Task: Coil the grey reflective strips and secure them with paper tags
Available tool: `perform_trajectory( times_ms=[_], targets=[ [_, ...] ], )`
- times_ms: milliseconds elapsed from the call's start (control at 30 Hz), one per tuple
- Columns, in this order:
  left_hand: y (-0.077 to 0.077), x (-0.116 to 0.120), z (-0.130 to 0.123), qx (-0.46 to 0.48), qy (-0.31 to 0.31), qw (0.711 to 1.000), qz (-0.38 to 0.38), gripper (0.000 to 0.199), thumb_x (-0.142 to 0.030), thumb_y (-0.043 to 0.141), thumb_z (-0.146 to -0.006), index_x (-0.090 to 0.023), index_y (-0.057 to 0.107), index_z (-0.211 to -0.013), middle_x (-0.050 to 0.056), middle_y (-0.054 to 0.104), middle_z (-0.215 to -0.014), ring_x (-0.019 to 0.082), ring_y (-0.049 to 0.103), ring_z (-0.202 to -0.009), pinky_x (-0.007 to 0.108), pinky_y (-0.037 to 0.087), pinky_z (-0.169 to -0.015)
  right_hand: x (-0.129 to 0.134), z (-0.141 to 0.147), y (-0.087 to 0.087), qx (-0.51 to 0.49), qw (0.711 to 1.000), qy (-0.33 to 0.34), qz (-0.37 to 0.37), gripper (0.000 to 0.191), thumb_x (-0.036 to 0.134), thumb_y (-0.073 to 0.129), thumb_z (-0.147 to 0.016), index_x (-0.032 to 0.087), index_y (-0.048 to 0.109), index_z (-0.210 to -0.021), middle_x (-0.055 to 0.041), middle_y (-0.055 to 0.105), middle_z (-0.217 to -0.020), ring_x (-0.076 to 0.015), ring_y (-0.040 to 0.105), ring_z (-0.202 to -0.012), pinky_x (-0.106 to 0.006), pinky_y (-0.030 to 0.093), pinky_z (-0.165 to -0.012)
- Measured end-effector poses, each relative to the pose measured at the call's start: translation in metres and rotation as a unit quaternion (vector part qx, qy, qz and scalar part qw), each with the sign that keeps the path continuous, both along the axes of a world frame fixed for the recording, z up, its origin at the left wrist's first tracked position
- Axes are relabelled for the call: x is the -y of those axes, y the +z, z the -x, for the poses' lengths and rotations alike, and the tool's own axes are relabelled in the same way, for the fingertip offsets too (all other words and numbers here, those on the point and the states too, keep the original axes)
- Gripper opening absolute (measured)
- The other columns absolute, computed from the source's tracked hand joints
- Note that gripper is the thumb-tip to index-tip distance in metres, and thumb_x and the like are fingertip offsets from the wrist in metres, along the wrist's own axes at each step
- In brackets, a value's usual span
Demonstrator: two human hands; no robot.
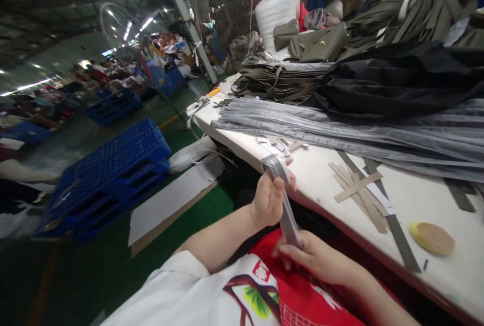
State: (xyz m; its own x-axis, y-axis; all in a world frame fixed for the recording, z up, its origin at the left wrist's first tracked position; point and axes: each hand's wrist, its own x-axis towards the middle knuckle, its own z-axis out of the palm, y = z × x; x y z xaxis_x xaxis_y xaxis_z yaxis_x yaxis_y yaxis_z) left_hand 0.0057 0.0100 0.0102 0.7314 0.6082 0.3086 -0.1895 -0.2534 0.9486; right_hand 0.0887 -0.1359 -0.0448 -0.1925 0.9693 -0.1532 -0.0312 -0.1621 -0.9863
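Observation:
A grey strip [288, 217] runs between my two hands, just off the edge of the white table [315, 172]. My left hand [269, 197] is closed on its upper part, where the strip loops over the fingers. Lower down and to the right, my right hand [302, 253] pinches the strip's lower part, above my red and white clothing. A long bundle of grey strips [321, 127] lies across the table beyond my hands. Small paper scraps [278, 144] lie just behind my left hand.
Tan strips [357, 190], dark strips and a round yellow disc [432, 238] lie on the table at right. Behind are black fabric [397, 81] and olive straps [280, 81]. Blue pallets [113, 165] and a flat board [174, 200] are on the floor at left, near another person's arm [28, 171].

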Motion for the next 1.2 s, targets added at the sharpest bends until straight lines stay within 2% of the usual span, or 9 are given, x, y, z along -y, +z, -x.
perform_trajectory(
  times_ms=[100, 167, 367, 500, 633, 767, 900, 1067, 1200],
  targets=[
    [-0.021, -0.015, 0.01, -0.099, -0.009, 0.961, -0.257, 0.079, -0.08, 0.043, -0.076, -0.01, 0.063, -0.107, 0.013, 0.064, -0.085, 0.03, 0.059, -0.093, 0.048, 0.041, -0.096, 0.018, -0.028, 0.016, -0.05, 0.998, -0.037, 0.007, 0.047, 0.057, 0.052, -0.09, 0.013, 0.069, -0.084, 0.0014, 0.055, -0.052, -0.0097, 0.046, -0.046, -0.023, 0.039, -0.049],
    [-0.032, -0.015, 0.014, -0.202, -0.082, 0.934, -0.283, 0.069, -0.079, 0.045, -0.075, -0.015, 0.066, -0.088, 0.012, 0.063, -0.078, 0.031, 0.061, -0.089, 0.045, 0.044, -0.09, 0.026, -0.054, 0.019, 0.007, 0.993, -0.113, 0.026, 0.047, 0.06, 0.057, -0.086, 0.014, 0.068, -0.081, 0.0012, 0.055, -0.051, -0.0098, 0.044, -0.043, -0.023, 0.035, -0.045],
    [-0.027, -0.004, 0.007, -0.356, -0.278, 0.886, 0.104, 0.065, -0.068, 0.025, -0.091, -0.017, 0.059, -0.069, -0.004, 0.04, -0.041, 0.012, 0.043, -0.039, 0.026, 0.042, -0.05, 0.021, -0.086, 0.005, 0.337, 0.903, -0.266, -0.032, 0.037, 0.05, 0.056, -0.088, 0.02, 0.068, -0.107, -0.0104, 0.069, -0.107, -0.0273, 0.062, -0.1, -0.039, 0.047, -0.089],
    [-0.004, -0.011, -0.002, -0.264, -0.343, 0.788, 0.438, 0.067, -0.058, 0.015, -0.098, -0.013, 0.06, -0.076, -0.01, 0.026, -0.034, 0.008, 0.02, -0.026, 0.022, 0.034, -0.038, 0.011, -0.066, 0.001, 0.251, 0.941, -0.22, -0.061, 0.039, 0.047, 0.044, -0.095, 0.02, 0.062, -0.116, -0.0097, 0.069, -0.11, -0.025, 0.062, -0.101, -0.037, 0.047, -0.09],
    [0.035, -0.019, -0.012, -0.132, -0.263, 0.809, 0.509, 0.068, -0.047, 0.012, -0.102, -0.009, 0.063, -0.08, -0.01, 0.021, -0.04, 0.005, 0.016, -0.029, 0.018, 0.031, -0.038, -0.005, -0.044, -0.011, 0.216, 0.945, -0.243, -0.016, 0.041, 0.049, 0.05, -0.091, 0.017, 0.06, -0.114, -0.0054, 0.069, -0.086, -0.0219, 0.062, -0.08, -0.034, 0.048, -0.078],
    [0.058, -0.027, -0.029, 0.007, -0.091, 0.931, 0.354, 0.061, -0.049, 0.016, -0.102, -0.01, 0.063, -0.094, -0.007, 0.029, -0.051, 0.006, 0.036, -0.038, 0.022, 0.044, -0.052, -0.014, -0.032, -0.012, 0.125, 0.987, -0.1, 0.03, 0.042, 0.05, 0.043, -0.095, 0.015, 0.066, -0.101, -0.0008, 0.06, -0.069, -0.0166, 0.057, -0.067, -0.03, 0.045, -0.071],
    [0.025, -0.027, -0.04, 0.017, 0.054, 0.998, 0.018, 0.063, -0.068, 0.031, -0.092, -0.013, 0.058, -0.107, 0.002, 0.053, -0.071, 0.018, 0.06, -0.072, 0.035, 0.049, -0.079, -0.005, -0.037, 0.012, -0.09, 0.995, 0.037, 0.019, 0.046, 0.054, 0.042, -0.096, 0.014, 0.065, -0.102, 0.0036, 0.053, -0.057, -0.0097, 0.043, -0.05, -0.023, 0.036, -0.053],
    [-0.029, -0.014, -0.024, -0.255, -0.133, 0.911, -0.296, 0.06, -0.071, 0.042, -0.085, -0.014, 0.059, -0.085, 0.01, 0.059, -0.076, 0.027, 0.06, -0.078, 0.036, 0.045, -0.078, 0.011, -0.061, 0.017, -0.139, 0.987, -0.057, 0.05, 0.047, 0.057, 0.044, -0.094, 0.015, 0.064, -0.086, 0.0037, 0.051, -0.053, -0.0061, 0.031, -0.039, -0.021, 0.021, -0.04],
    [-0.032, -0.016, -0.01, -0.338, -0.24, 0.878, -0.24, 0.057, -0.06, 0.03, -0.095, -0.018, 0.057, -0.068, 0.003, 0.055, -0.062, 0.016, 0.053, -0.058, 0.026, 0.041, -0.062, 0.013, -0.075, 0.006, 0.103, 0.986, -0.11, 0.076, 0.039, 0.054, 0.048, -0.092, 0.018, 0.064, -0.093, -0.0012, 0.064, -0.07, -0.0124, 0.053, -0.052, -0.023, 0.041, -0.05]
  ],
)
